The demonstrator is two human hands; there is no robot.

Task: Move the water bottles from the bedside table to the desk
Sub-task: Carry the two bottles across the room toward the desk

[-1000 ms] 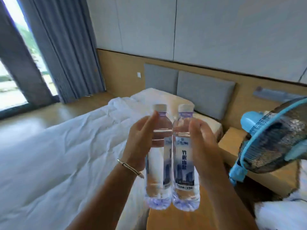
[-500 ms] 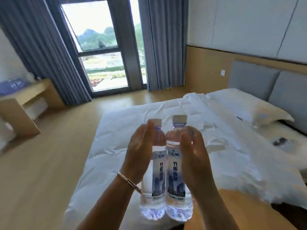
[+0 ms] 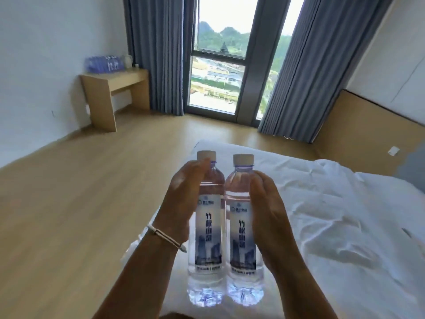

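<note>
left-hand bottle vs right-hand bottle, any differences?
The left bottle has its cap higher in frame than the right bottle. The left hand grips the left bottle up by its neck; the right hand grips the right bottle lower. Both are upright, capped, clear, same label.

Two bottles (image 3: 224, 229) between hands (image 3: 226, 203), above bed (image 3: 345, 215); desk (image 3: 108, 88) far left.
</note>
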